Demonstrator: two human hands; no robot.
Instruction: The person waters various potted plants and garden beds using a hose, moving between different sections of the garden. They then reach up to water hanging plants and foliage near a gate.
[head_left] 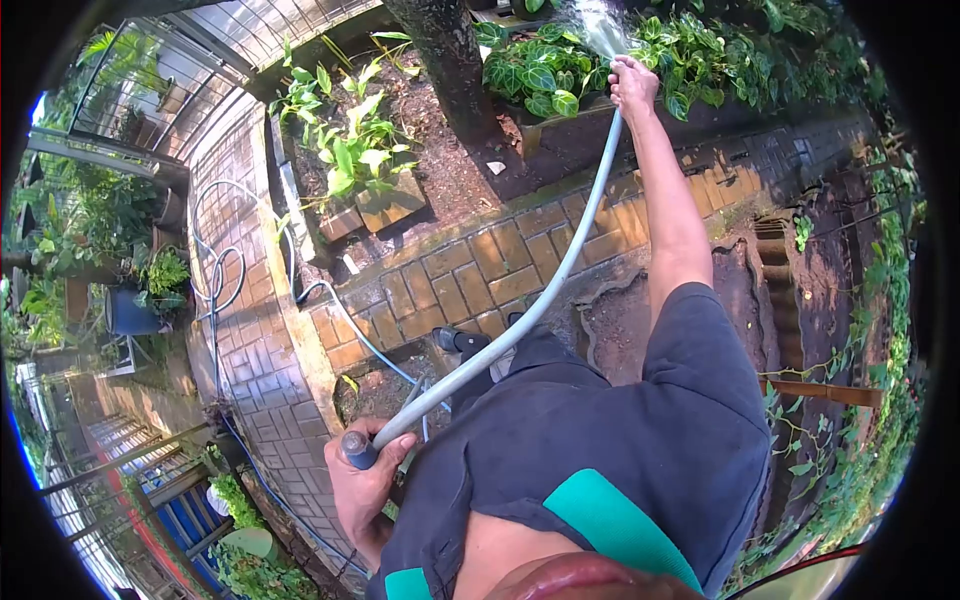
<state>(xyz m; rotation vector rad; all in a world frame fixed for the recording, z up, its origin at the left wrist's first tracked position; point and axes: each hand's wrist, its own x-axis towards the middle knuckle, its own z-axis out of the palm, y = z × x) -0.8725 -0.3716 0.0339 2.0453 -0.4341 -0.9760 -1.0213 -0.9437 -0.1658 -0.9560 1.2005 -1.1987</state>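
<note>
My right hand [635,86] is stretched far forward, its fingers closed around the end of a pale grey-green garden hose [560,270]. Water [598,25] sprays from that end onto heart-shaped, light-veined leafy plants [540,72]. From there the hose curves back across my body to my left hand [362,485], low on the left. That hand is closed around a dark cylindrical handle [357,449], whose rounded end points up. The hose runs between its thumb and fingers; the rest of the handle is hidden.
A tree trunk [445,70] stands in the soil bed ahead, near a bright green plant [362,155] and a stone block [391,203]. Thinner hose [222,275] lies looped on the brick paving [262,365]. A low kerb [305,345] borders it. A blue pot [132,311] stands left.
</note>
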